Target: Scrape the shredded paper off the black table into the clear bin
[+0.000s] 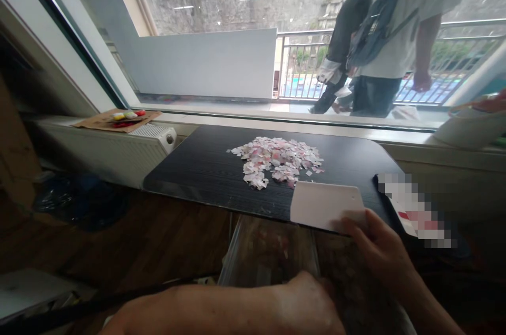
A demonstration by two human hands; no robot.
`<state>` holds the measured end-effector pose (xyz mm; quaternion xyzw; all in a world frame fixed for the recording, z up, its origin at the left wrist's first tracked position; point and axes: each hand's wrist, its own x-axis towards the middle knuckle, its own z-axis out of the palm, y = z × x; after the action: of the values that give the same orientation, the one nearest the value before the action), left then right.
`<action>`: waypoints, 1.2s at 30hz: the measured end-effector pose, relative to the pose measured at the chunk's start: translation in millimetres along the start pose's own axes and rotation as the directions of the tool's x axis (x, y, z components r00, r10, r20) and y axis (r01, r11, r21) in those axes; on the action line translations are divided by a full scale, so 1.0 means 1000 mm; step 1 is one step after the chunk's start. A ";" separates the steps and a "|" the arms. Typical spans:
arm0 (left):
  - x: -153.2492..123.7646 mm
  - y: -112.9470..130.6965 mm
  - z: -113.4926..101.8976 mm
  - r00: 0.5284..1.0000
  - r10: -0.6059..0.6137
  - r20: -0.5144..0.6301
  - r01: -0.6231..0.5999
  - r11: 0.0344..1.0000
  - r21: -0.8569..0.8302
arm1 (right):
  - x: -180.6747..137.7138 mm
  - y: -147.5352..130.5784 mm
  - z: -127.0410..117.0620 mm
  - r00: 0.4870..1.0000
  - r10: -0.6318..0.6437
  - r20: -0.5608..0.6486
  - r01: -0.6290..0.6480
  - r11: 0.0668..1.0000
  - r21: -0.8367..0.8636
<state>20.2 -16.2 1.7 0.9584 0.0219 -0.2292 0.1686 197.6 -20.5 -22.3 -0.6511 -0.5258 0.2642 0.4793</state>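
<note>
My right hand (373,240) grips the right end of a flat pale scraper (326,200), thumb on top. The scraper lies at the near edge of a dark table (190,166), just in front of a heap of small cut paper pieces (276,153), mostly white and pink. My left forearm reaches across the bottom of the view. My left hand (312,293) is low, below the table edge and beside a clear plastic bin (269,245); its fingers are hidden. Reddish and pale bits show dimly inside the bin.
A dark tray or folder (389,203) with a blurred printed sheet lies at the table's right end. To the left, a radiator (114,148) bears cardboard with small colourful items. Dark plastic bags (79,200) sit on the floor. Two people (387,45) are outside the window.
</note>
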 end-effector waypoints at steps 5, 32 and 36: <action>0.003 -0.003 0.008 0.998 0.009 -0.055 -0.011 0.999 -0.036 | -0.005 -0.006 -0.007 0.998 0.008 -0.065 -0.006 1.000 0.019; -0.076 -0.020 0.039 0.943 -0.284 -0.173 0.282 0.959 -0.038 | 0.038 -0.008 -0.010 0.926 -0.218 -0.309 0.094 0.924 -0.370; -0.077 -0.018 0.035 0.951 -0.278 -0.135 0.272 0.960 -0.059 | 0.027 -0.007 -0.016 0.914 -0.214 -0.345 0.088 0.933 -0.348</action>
<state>-65.9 -7.8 1.6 0.9563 0.1718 -0.1811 0.1520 216.5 -0.4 -5.6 -0.7164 -0.5094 0.0056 0.4766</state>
